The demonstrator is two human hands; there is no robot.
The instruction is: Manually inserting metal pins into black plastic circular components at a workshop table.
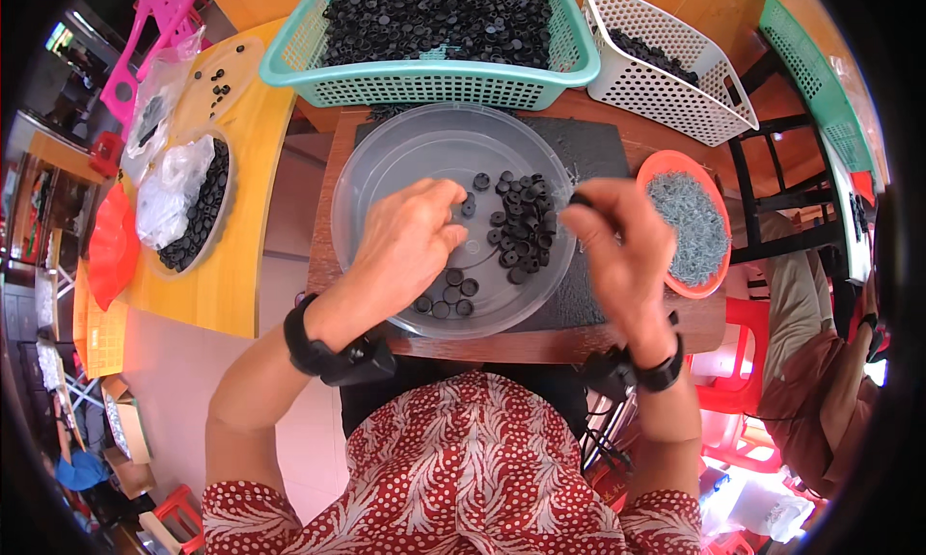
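Note:
A wide, clear round plastic tub point(362, 184) stands in front of me. Inside, small round black caps point(521, 217) lie heaped on the right, and several cup-shaped black caps point(453, 293) sit near the front. My left hand point(405, 237) is over the tub's left half, thumb and fingers closed at a small black cap point(469, 205); the fingers partly hide the grip. Over the tub's right rim, my right hand point(625, 251) pinches another black cap point(581, 200) between thumb and forefinger. Each wrist wears a black strap with a small device.
A green basket point(434, 78) full of black parts stands behind the tub, beside a white perforated basket point(666, 97). An orange bowl point(707, 266) of small metal pieces sits at right. On the yellow table point(246, 285) at left is a container of black parts point(201, 217).

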